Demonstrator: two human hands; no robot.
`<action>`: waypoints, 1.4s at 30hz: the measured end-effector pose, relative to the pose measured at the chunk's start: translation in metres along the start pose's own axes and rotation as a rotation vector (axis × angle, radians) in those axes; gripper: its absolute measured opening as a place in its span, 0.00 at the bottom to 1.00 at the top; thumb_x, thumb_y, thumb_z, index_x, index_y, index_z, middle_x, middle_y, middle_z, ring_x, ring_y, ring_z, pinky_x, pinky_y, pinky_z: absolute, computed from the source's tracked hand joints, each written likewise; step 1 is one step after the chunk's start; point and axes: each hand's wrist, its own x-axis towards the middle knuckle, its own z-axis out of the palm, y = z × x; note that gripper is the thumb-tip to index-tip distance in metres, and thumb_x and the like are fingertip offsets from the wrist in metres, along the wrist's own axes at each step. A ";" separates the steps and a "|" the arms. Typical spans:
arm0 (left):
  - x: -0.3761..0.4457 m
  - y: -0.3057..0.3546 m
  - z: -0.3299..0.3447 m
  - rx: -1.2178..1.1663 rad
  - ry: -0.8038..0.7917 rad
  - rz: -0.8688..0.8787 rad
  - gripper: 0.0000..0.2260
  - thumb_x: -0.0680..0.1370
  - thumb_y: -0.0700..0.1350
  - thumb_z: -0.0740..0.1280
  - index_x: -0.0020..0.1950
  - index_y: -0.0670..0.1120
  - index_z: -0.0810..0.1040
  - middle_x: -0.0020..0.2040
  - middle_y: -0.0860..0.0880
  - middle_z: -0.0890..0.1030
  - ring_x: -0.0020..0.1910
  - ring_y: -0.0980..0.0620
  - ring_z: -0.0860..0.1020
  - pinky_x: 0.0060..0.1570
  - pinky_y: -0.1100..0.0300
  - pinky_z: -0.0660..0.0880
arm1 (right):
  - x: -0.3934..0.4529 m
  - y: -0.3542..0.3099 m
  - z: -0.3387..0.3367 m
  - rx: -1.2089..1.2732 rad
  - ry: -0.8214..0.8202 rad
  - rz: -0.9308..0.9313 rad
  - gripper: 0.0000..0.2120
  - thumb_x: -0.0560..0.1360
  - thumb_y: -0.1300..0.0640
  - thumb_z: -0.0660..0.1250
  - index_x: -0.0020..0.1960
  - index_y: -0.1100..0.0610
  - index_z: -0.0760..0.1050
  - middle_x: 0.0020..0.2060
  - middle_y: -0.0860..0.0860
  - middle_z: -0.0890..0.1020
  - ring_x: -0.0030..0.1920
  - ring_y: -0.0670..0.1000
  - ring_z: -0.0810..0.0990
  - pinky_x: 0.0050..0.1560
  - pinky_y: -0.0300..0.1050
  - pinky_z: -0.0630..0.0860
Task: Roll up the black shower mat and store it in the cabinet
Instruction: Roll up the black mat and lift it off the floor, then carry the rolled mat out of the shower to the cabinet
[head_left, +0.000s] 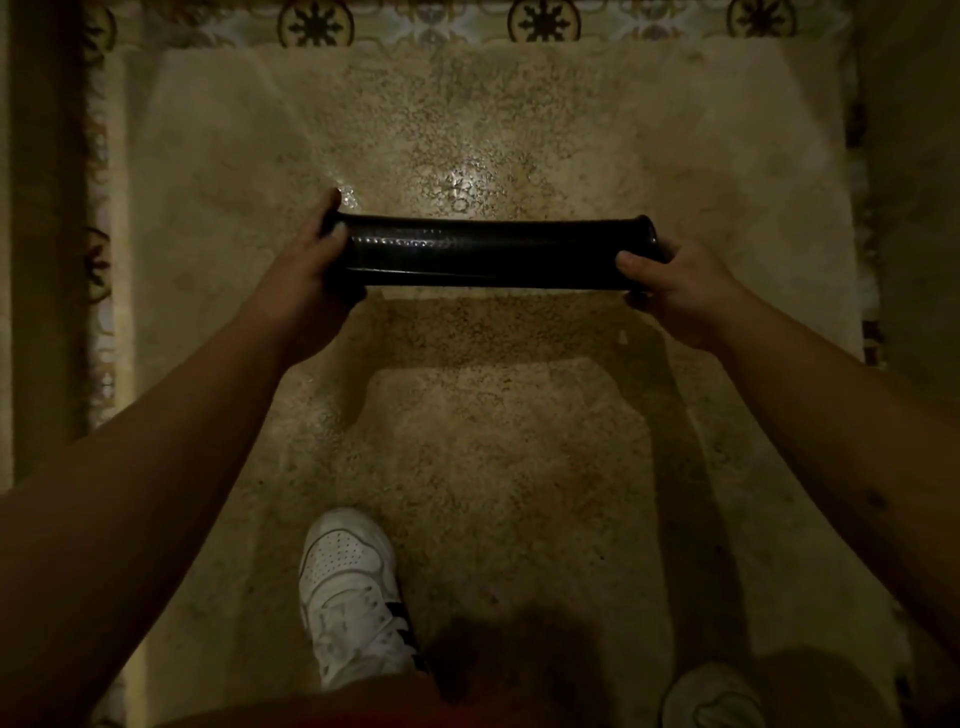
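The black shower mat (488, 253) is rolled into a tight horizontal tube, held above the floor in the middle of the view. My left hand (311, 270) grips its left end, thumb on top. Around the right end my right hand (670, 291) is wrapped, with fingers curled under it. The roll casts a shadow on the floor just below it. No cabinet is in view.
Below lies a speckled beige shower floor (493, 441), wet and shiny near the middle. Patterned tiles (317, 23) border it at the top and left. My white sneakers (353, 597) stand at the bottom edge. A dark wall strip runs down the left side.
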 end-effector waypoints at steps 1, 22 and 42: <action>-0.002 0.002 -0.005 -0.029 -0.026 -0.008 0.25 0.80 0.46 0.61 0.76 0.57 0.60 0.73 0.47 0.63 0.67 0.46 0.69 0.62 0.52 0.65 | 0.000 -0.002 -0.002 0.002 -0.024 0.006 0.10 0.74 0.60 0.69 0.54 0.51 0.77 0.51 0.48 0.81 0.49 0.47 0.80 0.41 0.39 0.76; -0.130 0.207 0.017 0.155 -0.024 0.118 0.29 0.67 0.46 0.74 0.66 0.64 0.73 0.65 0.53 0.70 0.60 0.47 0.76 0.48 0.59 0.79 | -0.147 -0.195 0.002 -0.014 0.085 -0.123 0.09 0.69 0.55 0.73 0.48 0.47 0.83 0.42 0.43 0.84 0.42 0.46 0.81 0.36 0.41 0.74; -0.424 0.615 0.061 0.094 0.055 0.256 0.25 0.74 0.36 0.70 0.61 0.64 0.76 0.64 0.51 0.75 0.58 0.48 0.78 0.49 0.53 0.77 | -0.475 -0.595 0.065 -0.059 0.102 -0.262 0.09 0.72 0.53 0.69 0.51 0.44 0.82 0.39 0.41 0.84 0.37 0.43 0.79 0.34 0.38 0.75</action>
